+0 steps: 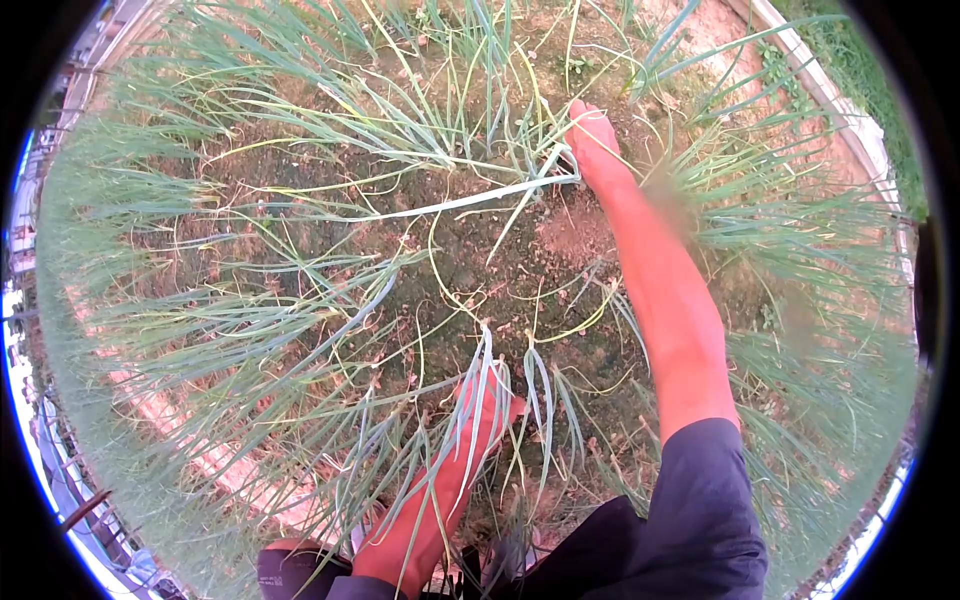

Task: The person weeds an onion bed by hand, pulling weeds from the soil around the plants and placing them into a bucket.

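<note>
My right hand [594, 145] reaches to the far part of the bed. Its fingers are closed at the base of a green onion clump [545, 165], whose long leaves fan out to the left. Part of the grip is hidden by the hand itself. My left hand [490, 395] is low among nearer green onions [485, 345], close to the soil. Drooping leaves cross in front of it and hide most of its fingers, so its hold cannot be made out. Another small green onion [535, 370] stands just right of it.
Dense rows of green onions [230, 320] spread on the left, with more plants [800, 200] on the right. Brown soil [470, 240] with dry bits shows between the hands. A pale border strip [850, 120] and grass [880, 60] run along the upper right.
</note>
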